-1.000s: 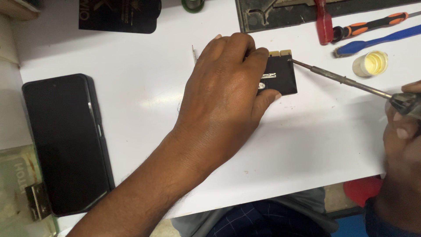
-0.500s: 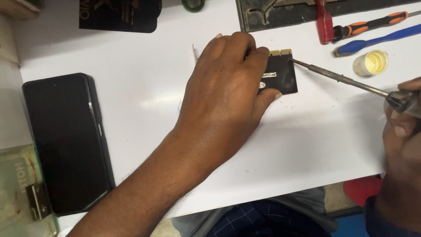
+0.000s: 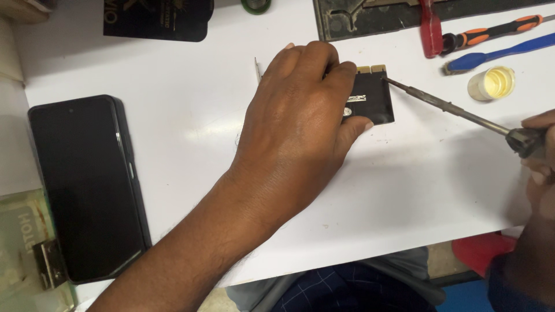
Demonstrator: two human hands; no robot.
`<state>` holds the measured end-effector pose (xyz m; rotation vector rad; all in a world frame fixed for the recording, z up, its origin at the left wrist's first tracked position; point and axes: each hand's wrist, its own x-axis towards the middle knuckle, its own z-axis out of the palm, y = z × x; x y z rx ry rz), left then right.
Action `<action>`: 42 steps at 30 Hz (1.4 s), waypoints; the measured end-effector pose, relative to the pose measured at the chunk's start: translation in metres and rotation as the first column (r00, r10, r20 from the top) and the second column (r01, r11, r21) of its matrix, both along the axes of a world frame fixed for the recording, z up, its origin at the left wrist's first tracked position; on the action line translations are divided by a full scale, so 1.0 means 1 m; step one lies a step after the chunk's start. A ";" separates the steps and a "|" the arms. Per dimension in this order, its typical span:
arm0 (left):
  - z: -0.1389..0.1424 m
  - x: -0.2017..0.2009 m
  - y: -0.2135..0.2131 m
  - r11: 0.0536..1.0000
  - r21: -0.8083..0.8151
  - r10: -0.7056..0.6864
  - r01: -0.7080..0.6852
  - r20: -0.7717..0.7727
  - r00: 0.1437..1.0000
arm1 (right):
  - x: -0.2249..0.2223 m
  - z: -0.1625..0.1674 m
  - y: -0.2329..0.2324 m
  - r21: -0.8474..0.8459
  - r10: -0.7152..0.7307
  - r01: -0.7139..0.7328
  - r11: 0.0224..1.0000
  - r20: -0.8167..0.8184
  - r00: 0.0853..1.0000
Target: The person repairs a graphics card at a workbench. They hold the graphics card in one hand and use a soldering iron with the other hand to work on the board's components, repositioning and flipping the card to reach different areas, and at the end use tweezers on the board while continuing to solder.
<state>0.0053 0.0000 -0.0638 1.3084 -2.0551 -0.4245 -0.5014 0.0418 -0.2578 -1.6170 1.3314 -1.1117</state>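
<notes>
Left hand [image 3: 300,133]: lies palm down on the white table [image 3: 191,121], fingers bent over a small black circuit board [image 3: 373,98]. Forefinger and thumb pinch the board's left part and press it flat; the hand is partly closed on it.

Board: flat on the table, right of centre. Its right portion is exposed, with gold contacts along the far edge; the rest is hidden under the hand.

Right hand [image 3: 535,162]: at the right edge of the frame, only partly in view. Its fingers are closed round the dark grip of a soldering iron [image 3: 448,107]. The thin metal shaft slants up and left across the table, and its tip meets the board's far right corner at the gold contacts.

Surroundings: a black phone [image 3: 87,185] lies face up, well left of the board. A small round pot [image 3: 491,82] of yellowish paste stands just beyond the iron's shaft. Further back lie a blue-handled tool [image 3: 503,53] and an orange-and-black screwdriver [image 3: 491,32]. A dark mat [image 3: 370,17] and a black packet [image 3: 156,17] sit at the far edge.
</notes>
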 end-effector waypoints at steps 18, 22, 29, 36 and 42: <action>0.003 -0.002 0.001 1.000 -0.015 0.004 -0.004 0.021 1.000 | -0.005 -0.011 -0.032 0.276 0.036 -0.286 0.918 0.659 0.751; 0.005 -0.001 0.002 0.999 0.050 -0.001 0.001 0.011 1.000 | 0.037 0.027 -0.059 0.107 0.133 -0.368 0.924 0.810 0.571; 0.003 -0.001 0.002 1.000 0.001 -0.002 0.002 0.012 1.000 | 0.034 0.025 -0.006 0.035 0.122 -0.175 0.984 0.588 0.800; 0.003 -0.001 0.002 1.000 0.016 -0.005 0.006 -0.002 1.000 | 0.044 0.023 0.015 -0.021 -0.098 0.097 0.995 -0.082 0.992; 0.002 0.000 0.002 1.000 -0.016 0.003 -0.003 -0.006 1.000 | 0.041 0.022 0.005 -0.013 -0.087 0.086 0.996 -0.130 0.988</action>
